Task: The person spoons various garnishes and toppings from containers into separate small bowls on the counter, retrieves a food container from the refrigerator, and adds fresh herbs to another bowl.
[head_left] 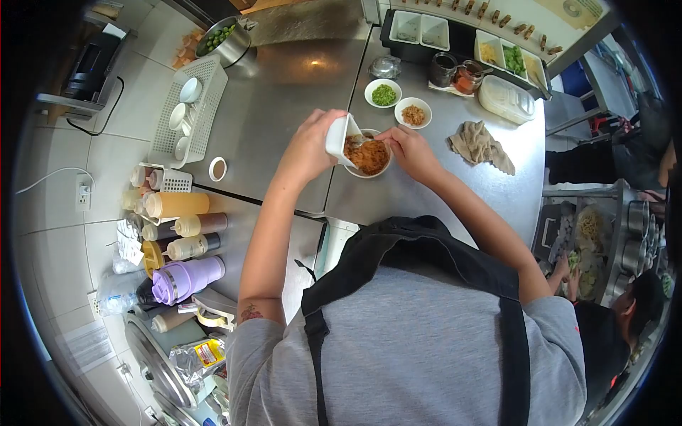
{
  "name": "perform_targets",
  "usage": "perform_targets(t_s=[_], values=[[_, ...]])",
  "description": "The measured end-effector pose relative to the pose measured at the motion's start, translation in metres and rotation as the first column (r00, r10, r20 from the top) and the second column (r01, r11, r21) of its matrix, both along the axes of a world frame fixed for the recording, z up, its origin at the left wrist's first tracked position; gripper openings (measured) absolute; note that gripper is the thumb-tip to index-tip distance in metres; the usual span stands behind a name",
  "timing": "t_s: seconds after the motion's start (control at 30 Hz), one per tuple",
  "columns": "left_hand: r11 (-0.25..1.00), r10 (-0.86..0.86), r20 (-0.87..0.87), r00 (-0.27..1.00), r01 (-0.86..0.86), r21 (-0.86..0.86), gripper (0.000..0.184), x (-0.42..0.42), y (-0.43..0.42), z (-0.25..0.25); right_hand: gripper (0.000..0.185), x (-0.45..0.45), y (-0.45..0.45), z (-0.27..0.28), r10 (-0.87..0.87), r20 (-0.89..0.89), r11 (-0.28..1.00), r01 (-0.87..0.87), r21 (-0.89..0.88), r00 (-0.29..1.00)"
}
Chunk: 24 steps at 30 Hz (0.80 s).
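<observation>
The largest thing is one steel table (490,181). One grey basket (209,92) lies on its left side; at least three white dishes are in it, and they overlap, so the exact number I cannot tell. One crumpled cloth (479,145) is at the right. The left hand (310,145) has its grip closed around one white container (337,144), tilted beside and partly over one bowl (371,175) of orange-brown food. Two other bowls stand near, one with chopped green pieces (383,95), one with brown pieces (413,115). The smallest is one spoon (361,140); the right hand (410,151) has fingers pinched together on its handle. Its tip is hidden in food, and the container's inside is partly hidden.
</observation>
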<state>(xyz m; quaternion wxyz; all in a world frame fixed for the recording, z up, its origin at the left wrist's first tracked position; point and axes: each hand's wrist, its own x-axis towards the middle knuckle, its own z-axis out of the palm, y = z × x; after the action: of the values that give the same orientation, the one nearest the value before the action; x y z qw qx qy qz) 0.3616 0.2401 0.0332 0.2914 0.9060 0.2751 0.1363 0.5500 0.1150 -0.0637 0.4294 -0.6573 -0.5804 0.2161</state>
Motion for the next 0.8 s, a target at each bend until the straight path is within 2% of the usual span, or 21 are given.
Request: perform_targets(t_s=[0.13,0.23,0.3,0.33,0.4,0.5,0.8], values=[[1.000,-0.002,-0.013,1.000,0.003,0.024,0.066,0.000,0.001,-0.001,0.013,-0.010,0.002,0.022,-0.010,-0.041,0.992,0.015,0.125,0.999],[0.999,-0.007,-0.018,1.000,0.008,0.046,0.065,0.001,0.000,-0.001,0.016,-0.024,0.013,0.045,0.031,-0.010,0.991,-0.029,0.131,0.999],[0.998,-0.001,-0.027,1.000,0.003,0.062,0.064,0.002,-0.001,-0.001,0.016,-0.029,0.021,0.045,0.070,0.090,0.975,-0.087,0.204,0.994],[0.998,0.004,-0.026,1.000,-0.002,0.069,0.062,0.002,-0.001,0.000,0.016,-0.028,0.023,0.041,0.070,0.090,0.974,-0.088,0.207,0.993],[0.997,0.013,-0.024,1.000,-0.011,0.077,0.061,0.002,-0.003,0.001,0.015,-0.028,0.025,0.029,0.106,0.224,0.981,-0.138,0.135,0.969],[0.997,0.025,-0.062,0.998,-0.020,0.081,0.061,0.003,-0.005,0.004,0.016,-0.024,0.022,0.012,0.082,0.267,0.989,-0.112,0.100,0.960],[0.993,0.035,-0.081,0.996,-0.025,0.116,0.061,0.001,-0.004,0.008,0.015,-0.010,0.004,0.013,0.080,0.110,0.993,-0.089,0.079,0.991]])
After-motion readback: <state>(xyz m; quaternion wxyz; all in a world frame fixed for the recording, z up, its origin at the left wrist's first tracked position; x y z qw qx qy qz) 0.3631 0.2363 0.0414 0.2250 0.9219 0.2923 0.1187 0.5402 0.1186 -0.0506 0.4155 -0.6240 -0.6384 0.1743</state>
